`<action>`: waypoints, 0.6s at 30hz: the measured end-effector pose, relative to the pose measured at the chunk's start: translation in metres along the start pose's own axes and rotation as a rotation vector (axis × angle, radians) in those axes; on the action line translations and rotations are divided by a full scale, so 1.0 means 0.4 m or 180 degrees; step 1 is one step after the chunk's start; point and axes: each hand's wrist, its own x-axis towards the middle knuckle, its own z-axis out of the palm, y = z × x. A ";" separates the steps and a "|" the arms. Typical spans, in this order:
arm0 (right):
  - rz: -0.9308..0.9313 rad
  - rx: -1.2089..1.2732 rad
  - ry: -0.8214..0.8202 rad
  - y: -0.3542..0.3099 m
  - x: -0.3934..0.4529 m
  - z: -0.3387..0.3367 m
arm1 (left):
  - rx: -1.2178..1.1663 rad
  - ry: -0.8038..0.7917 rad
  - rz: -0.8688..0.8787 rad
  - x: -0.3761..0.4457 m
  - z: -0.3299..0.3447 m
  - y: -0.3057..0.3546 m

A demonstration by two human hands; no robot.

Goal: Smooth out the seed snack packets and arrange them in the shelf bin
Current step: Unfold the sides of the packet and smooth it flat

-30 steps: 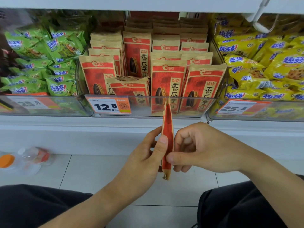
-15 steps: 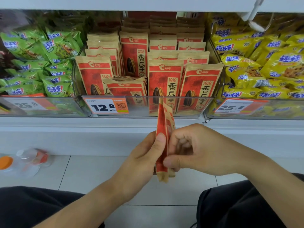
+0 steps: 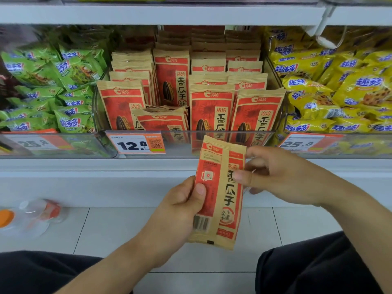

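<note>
I hold one red-and-tan seed packet (image 3: 220, 200) upright in front of the shelf, below the clear bin (image 3: 212, 143). It is folded lengthwise, its back and part of its front both showing. My left hand (image 3: 182, 209) grips its left edge, thumb on the face. My right hand (image 3: 275, 177) pinches its right edge near the top. Inside the bin stand several rows of the same packets (image 3: 212, 111); a short stack (image 3: 163, 119) at front centre sits lower and slumped.
Green snack bags (image 3: 53, 92) fill the bin on the left and yellow ones (image 3: 339, 92) the bin on the right. A price tag (image 3: 136, 144) reads 12.8. A plastic bottle (image 3: 31, 215) lies on the tiled floor at left. My dark-trousered knees frame the bottom.
The packet was held edge-on between both hands; it has turned and spread so its printed faces show. My right hand has shifted up to its right edge.
</note>
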 end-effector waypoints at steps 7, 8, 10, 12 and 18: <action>-0.0074 0.0930 0.0329 -0.024 -0.002 0.027 | 0.0513 0.0800 0.0755 0.001 0.005 0.011; -0.0103 0.0926 0.0310 -0.028 -0.003 0.034 | 0.0614 0.0836 0.0837 0.000 0.005 0.014; -0.0151 0.0941 0.0274 -0.033 -0.003 0.052 | 0.0686 0.0821 0.0857 -0.003 0.005 0.019; -0.0186 0.0961 0.0211 -0.036 -0.002 0.068 | 0.0725 0.0792 0.0776 -0.004 0.005 0.021; -0.0320 0.0845 0.0067 -0.036 0.000 0.081 | 0.1025 0.0990 0.0664 0.001 0.001 0.015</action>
